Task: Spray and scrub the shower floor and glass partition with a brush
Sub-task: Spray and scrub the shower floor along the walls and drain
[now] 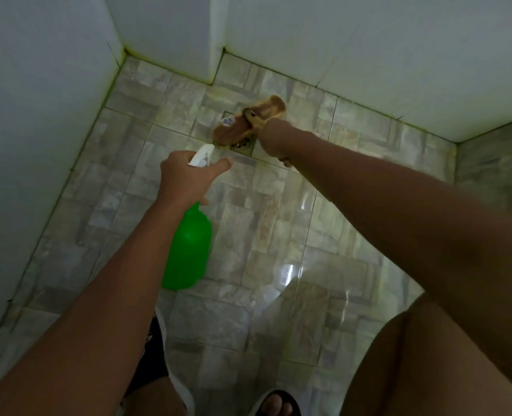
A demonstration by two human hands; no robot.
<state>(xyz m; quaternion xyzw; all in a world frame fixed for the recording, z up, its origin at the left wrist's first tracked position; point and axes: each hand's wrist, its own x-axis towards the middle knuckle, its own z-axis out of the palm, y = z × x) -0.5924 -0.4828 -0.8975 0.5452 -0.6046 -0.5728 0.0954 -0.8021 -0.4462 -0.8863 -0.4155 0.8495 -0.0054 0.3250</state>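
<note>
My left hand (185,175) grips a green spray bottle (188,250) by its white trigger head (202,154), nozzle aimed at the floor near the drain. My right hand (274,139) is closed around a brown wooden scrub brush (248,123), which rests over the metal floor drain (241,144). The shower floor (263,235) is grey-beige stone-look tile, wet and glossy with light glare. No glass partition can be made out in this view.
White tiled walls (39,100) enclose the floor on the left and back, with a jutting corner (217,55). A raised tiled ledge (488,163) sits at right. My knee (443,355) and sandalled foot (277,403) are at the bottom.
</note>
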